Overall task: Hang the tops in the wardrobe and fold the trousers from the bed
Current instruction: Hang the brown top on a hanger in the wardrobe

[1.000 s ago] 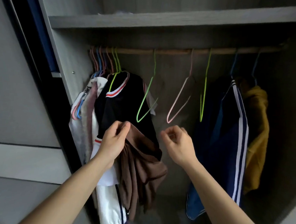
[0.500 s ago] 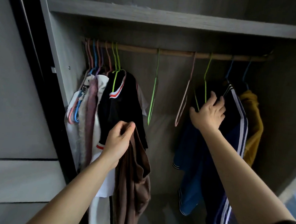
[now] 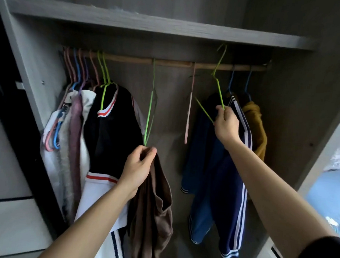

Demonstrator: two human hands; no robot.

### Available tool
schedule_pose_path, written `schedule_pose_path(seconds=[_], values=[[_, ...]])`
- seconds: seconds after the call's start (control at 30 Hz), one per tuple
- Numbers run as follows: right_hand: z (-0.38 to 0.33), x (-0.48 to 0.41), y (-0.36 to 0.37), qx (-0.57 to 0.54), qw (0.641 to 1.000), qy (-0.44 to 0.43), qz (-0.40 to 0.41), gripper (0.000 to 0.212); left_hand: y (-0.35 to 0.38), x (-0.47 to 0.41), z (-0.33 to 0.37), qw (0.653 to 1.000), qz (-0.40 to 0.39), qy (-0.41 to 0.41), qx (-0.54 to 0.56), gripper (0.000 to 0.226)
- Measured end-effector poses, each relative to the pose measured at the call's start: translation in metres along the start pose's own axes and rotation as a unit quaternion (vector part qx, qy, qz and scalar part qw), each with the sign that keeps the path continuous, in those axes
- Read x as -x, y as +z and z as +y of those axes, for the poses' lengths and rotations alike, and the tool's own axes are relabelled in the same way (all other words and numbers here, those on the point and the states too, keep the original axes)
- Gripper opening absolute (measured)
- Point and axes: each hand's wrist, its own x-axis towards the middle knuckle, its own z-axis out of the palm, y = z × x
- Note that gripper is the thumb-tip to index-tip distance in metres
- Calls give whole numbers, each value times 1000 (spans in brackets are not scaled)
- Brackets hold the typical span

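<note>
While several garments already hang at both ends of the wooden rail [image 3: 168,62], the head view, the only one given, shows a task that looks only partly done: the left hand [image 3: 137,168] is clenched on the top edge of a brown top [image 3: 153,212], which dangles limp below the fist and is not yet on any hanger. The right hand [image 3: 225,124] pinches the lower wires of a green hanger [image 3: 219,76], whose hook sits above the rail and appears lifted clear of it, just under the shelf [image 3: 151,23]; my reading is that this hanger is meant for the brown top. On the left of the rail a black top with red-and-white trim [image 3: 110,125] hangs among a tight bunch of pale garments and spare hangers; on the right hang a navy striped garment [image 3: 232,171] and a mustard one [image 3: 256,125]. Whether trousers remain on the bed cannot be told, since only a sliver of blue [image 3: 323,188] shows past the wardrobe's right wall, so folding probably still lies ahead. For moving room, the middle of the rail is the open stretch, holding only another green hanger [image 3: 150,112] and a pink hanger [image 3: 189,110], both empty. The shelf edge sits close over the raised hook, so little headroom remains there, and the left bunch is crowded.
</note>
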Motion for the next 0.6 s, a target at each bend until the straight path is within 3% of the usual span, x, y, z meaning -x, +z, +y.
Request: schedule_pose_path(seconds=[0.23,0.37,0.5,0.6], values=[[43,87,-27,-27,999,-13,14,27,38,1,-8,999,-27,-27,19,23],[78,141,-34,-17,999,-2,42,21,67,4,-26,992,-57,-102,45,21],[89,191,-55,-40,998,15,51,19,101,10,-42,976,-103,-176,72,49],[104,217,-80,-36,998,18,46,22,127,15,-43,966,-139,-204,74,55]])
